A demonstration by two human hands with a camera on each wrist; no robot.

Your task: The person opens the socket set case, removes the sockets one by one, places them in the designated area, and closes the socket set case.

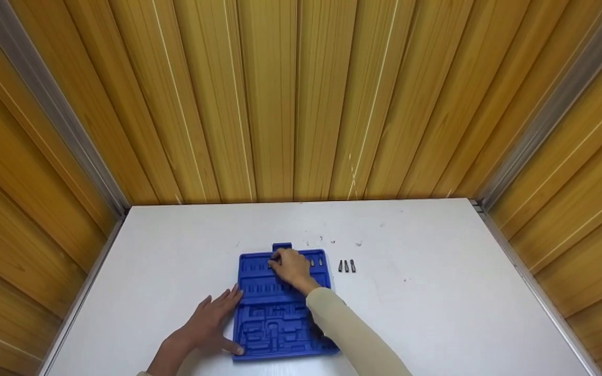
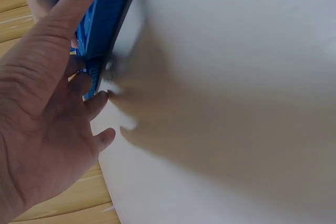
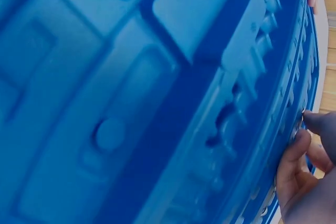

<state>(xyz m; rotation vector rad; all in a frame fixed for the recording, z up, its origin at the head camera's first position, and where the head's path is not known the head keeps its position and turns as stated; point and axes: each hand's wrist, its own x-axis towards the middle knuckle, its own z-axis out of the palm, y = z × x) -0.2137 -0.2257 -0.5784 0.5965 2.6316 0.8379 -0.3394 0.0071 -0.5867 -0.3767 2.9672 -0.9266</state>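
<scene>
A blue moulded case (image 1: 275,313) lies open on the white table, its lower half full of shaped recesses. Over its upper row of slots is the right hand (image 1: 291,267), thumb and fingertips pinching a small metal bit (image 1: 269,265) at a slot. In the right wrist view the fingers of the right hand (image 3: 307,174) meet at the case's far edge. The left hand (image 1: 209,321) rests spread along the case's left side, thumb on the lower left corner. The left wrist view shows the left hand (image 2: 47,93) with its thumb on the case edge (image 2: 110,14).
Three dark bits (image 1: 347,266) lie side by side on the table (image 1: 426,303), right of the case. A few bits (image 1: 320,261) sit in the case's upper right slots. Yellow wood-patterned walls (image 1: 269,104) stand behind and on both sides.
</scene>
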